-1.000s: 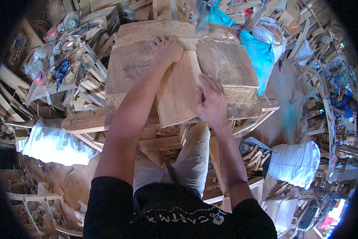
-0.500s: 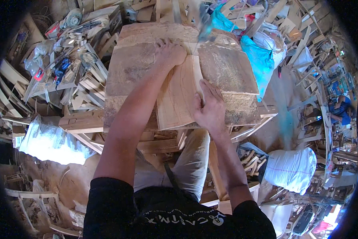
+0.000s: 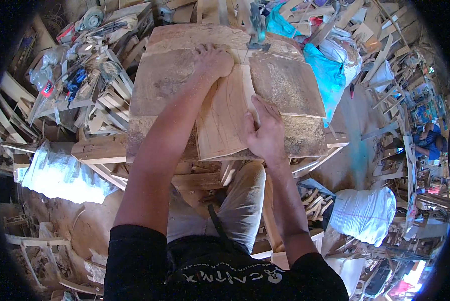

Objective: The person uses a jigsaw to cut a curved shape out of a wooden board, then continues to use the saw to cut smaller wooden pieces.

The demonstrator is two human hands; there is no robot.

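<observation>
A pale wooden board (image 3: 220, 123) with curved edges and dark pencil-like lines lies flat on a worn, dusty wooden worktable (image 3: 290, 90). My left hand (image 3: 213, 61) bears down at the board's far end, fingers bent over its left side toward the tabletop. Nearer to me, my right hand (image 3: 266, 128) grips the board's right edge, thumb on top and fingers along the side. Just beyond the board, a metal saw guide (image 3: 257, 35) hangs over the table, and a thin dark line runs across the wood near it. The blade itself is hard to make out.
Wood offcuts (image 3: 117, 108) are heaped at the left, beside a plastic bottle (image 3: 45, 86) and a blue power tool (image 3: 76, 83). Turquoise sacking (image 3: 325, 75) hangs by the table's right side. A white sack (image 3: 364, 215) stands lower right. Another person (image 3: 429, 139) sits at far right.
The view has shifted slightly, and the saw guide, blurred before, now looks sharper. Both hands keep their places on the board, with no clear movement of it across the table.
</observation>
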